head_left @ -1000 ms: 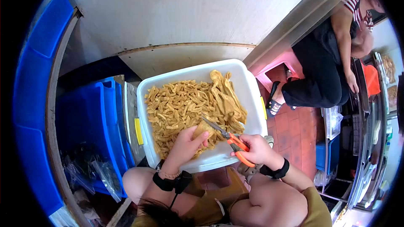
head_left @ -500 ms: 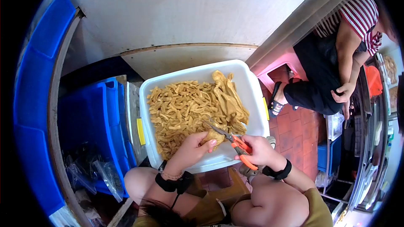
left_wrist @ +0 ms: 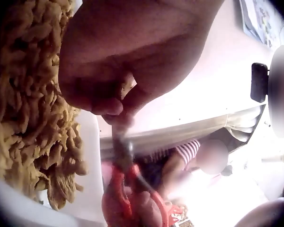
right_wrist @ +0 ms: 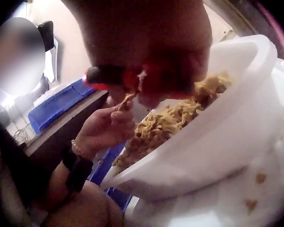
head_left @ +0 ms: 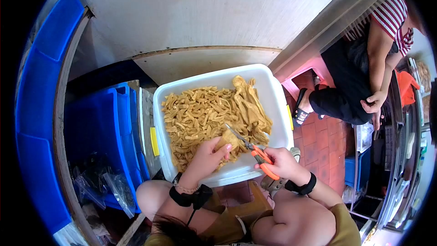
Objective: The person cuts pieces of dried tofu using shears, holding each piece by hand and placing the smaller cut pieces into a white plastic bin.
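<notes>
In the head view my left hand [head_left: 209, 157] pinches a tan, wrinkled food piece [head_left: 231, 138] over the near part of a white plastic tub [head_left: 218, 177]. My right hand [head_left: 284, 163] grips scissors [head_left: 263, 160] by their orange handles. Their grey blades point up and left, right at the held piece. Beneath lie many cut strips [head_left: 195, 109] of the same tan food, with larger uncut pieces [head_left: 249, 107] heaped along the tub's right side. In the right wrist view, the left hand [right_wrist: 106, 127] holds the piece close to the scissors, which are blurred and dark there.
Blue bins [head_left: 98, 127] and clear plastic bags [head_left: 119, 189] stand to the left. A pale wall panel [head_left: 205, 13] rises behind the tub. On the right, another person [head_left: 353, 82] sits on a pink stool [head_left: 296, 75], beside a rack of goods [head_left: 387, 155].
The scissors and the held piece have shifted slightly against each other, blades staying at the piece. Over the last second, the seated person's hands have come together.
</notes>
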The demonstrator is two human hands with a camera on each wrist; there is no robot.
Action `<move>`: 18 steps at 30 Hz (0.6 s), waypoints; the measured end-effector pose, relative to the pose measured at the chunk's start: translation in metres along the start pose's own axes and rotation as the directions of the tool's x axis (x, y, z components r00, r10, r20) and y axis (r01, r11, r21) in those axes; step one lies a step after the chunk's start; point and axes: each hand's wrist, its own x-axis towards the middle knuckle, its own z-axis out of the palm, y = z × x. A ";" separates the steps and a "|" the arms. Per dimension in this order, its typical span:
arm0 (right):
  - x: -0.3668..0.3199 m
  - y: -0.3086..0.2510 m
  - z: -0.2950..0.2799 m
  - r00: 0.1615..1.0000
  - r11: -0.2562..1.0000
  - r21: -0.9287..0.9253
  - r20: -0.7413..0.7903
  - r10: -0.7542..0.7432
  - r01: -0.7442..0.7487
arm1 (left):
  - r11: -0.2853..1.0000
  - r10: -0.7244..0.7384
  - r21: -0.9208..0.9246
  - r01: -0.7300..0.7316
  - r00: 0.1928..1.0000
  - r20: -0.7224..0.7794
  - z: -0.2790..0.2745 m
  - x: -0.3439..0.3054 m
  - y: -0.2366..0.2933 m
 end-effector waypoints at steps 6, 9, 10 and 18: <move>-0.001 -0.006 -0.001 0.997 0.995 0.063 0.012 0.082 -0.083 | 0.998 -0.004 0.064 0.004 1.000 0.000 -0.002 0.002 -0.003; 0.001 -0.011 -0.006 0.998 0.995 0.075 -0.015 0.068 -0.066 | 0.995 0.015 -0.100 -0.026 0.994 -0.109 0.004 0.001 0.003; 0.001 -0.012 -0.007 0.998 0.996 0.064 -0.015 0.062 -0.061 | 0.995 0.014 -0.100 -0.025 0.994 -0.109 0.004 0.001 0.005; 0.002 -0.008 -0.008 1.000 1.000 0.023 0.025 0.010 -0.010 | 0.963 0.080 -0.239 -0.128 0.976 -0.202 -0.001 0.005 0.004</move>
